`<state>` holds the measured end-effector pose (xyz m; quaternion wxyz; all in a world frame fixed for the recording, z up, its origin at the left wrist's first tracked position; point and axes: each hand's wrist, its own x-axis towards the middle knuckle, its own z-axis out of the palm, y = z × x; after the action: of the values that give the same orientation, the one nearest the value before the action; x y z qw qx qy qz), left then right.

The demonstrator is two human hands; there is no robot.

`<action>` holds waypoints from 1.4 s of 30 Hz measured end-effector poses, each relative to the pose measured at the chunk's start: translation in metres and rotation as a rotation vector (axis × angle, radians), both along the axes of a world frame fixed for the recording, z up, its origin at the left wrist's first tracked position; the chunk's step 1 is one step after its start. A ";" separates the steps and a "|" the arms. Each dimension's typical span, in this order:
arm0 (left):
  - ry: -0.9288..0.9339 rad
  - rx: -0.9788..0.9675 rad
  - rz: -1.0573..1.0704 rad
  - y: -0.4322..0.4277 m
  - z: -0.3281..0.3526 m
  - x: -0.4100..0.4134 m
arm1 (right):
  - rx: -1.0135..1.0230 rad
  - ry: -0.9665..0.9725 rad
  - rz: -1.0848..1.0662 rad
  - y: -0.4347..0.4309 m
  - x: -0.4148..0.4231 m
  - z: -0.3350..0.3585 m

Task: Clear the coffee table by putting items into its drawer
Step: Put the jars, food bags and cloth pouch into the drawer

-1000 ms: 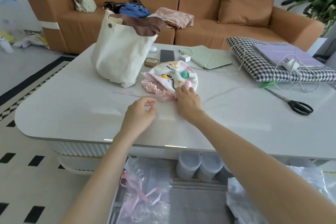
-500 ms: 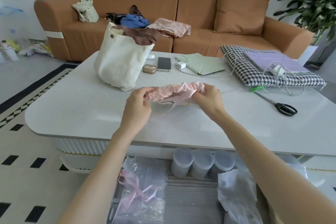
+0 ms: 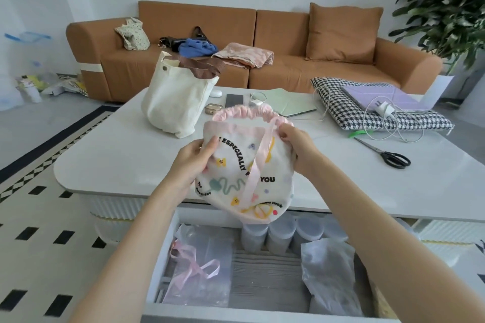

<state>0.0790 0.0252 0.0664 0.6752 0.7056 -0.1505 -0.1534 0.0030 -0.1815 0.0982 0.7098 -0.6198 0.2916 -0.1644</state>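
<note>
As you look down, drawer (image 3: 164, 252): pulled open under the table's near edge.
Drawer contents: clear bag with pink ribbon (image 3: 199, 273) on the left, crumpled plastic bag (image 3: 328, 275) on the right, lidded tubs (image 3: 280, 236) in a row at the back.
Printed pouch (image 3: 236, 165): in the air between your hands, over the table's near edge, its bottom hanging above the back of the drawer; its pink ruffled handle (image 3: 249, 110) arches on top.
Left hand (image 3: 193, 162): grips the pouch's left edge, thumb over the front.
Right hand (image 3: 299, 149): pinches the upper right rim where the handle meets it.
Hands: apart, one on each side of the pouch.
Coffee table (image 3: 118, 160): white top; canvas tote (image 3: 175, 105) upright at the left, phone (image 3: 234, 100) and earbud case (image 3: 214, 109) just beside it, scissors (image 3: 388, 156) to the right.
Far right of table: houndstooth sleeve (image 3: 341, 110) with a white charger (image 3: 383, 110) and its cable on it.
Beyond: orange sofa (image 3: 315, 71) with clothes on the seat.
</note>
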 end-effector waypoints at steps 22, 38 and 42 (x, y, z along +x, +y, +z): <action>-0.111 0.903 -0.472 0.064 -0.031 -0.013 | -0.159 0.280 0.931 0.040 -0.071 -0.095; -0.425 1.537 -0.363 0.050 -0.096 -0.030 | -0.670 0.635 0.661 0.099 -0.034 -0.196; -0.604 1.495 -0.436 0.045 -0.100 -0.034 | -0.579 0.676 0.641 0.100 -0.031 -0.196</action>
<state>0.0446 0.0705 -0.0332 -0.0851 0.9335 -0.3169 -0.1443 -0.0283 -0.0815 -0.0976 0.3915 -0.8659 0.2429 0.1948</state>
